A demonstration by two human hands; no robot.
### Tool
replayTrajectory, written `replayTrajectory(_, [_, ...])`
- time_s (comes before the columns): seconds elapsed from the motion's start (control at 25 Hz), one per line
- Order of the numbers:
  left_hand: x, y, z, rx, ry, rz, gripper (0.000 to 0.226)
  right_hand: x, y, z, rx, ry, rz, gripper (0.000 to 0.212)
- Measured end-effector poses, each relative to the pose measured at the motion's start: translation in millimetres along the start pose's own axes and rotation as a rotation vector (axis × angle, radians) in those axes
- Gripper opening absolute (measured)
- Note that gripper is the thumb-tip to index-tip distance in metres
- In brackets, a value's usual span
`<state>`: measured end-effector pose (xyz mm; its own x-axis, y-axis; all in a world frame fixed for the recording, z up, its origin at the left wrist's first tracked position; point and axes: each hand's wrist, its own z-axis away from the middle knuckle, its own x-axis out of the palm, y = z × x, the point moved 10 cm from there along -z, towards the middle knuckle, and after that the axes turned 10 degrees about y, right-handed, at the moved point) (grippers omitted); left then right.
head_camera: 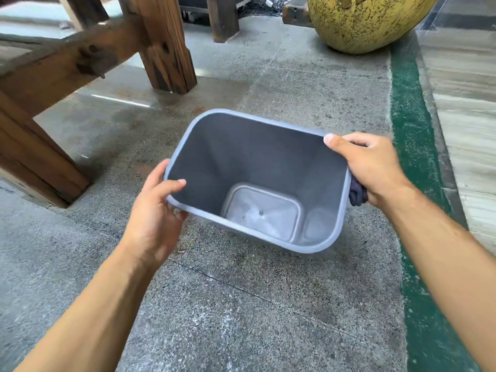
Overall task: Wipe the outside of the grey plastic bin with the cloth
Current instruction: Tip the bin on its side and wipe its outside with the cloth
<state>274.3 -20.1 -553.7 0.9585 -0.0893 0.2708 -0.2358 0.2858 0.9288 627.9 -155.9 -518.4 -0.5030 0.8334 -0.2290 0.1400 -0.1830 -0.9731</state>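
The grey plastic bin is rectangular and empty, its opening facing me above the concrete floor. My left hand grips its left rim, thumb inside and fingers outside. My right hand clasps the right rim with the thumb on the far corner, and it presses a dark cloth against the bin's outer right wall. Only a bunched end of the cloth shows below the hand. The bin's outer walls are mostly hidden from this angle.
Heavy wooden table legs stand to the left and behind. A big yellow speckled pot sits at the back right. A green painted strip runs along the right side of the floor, beside a pale stone ledge.
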Motion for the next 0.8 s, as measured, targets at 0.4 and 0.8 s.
replayTrajectory(0.4, [-113, 45, -18, 0.128, 0.340, 0.063, 0.074, 137, 7, 56, 0.102, -0.251, -0.057, 0.013])
replayTrajectory(0.8, [-152, 42, -49, 0.201, 0.455, 0.029, 0.083, 195, -4, 53, 0.019, -0.193, -0.098, 0.019])
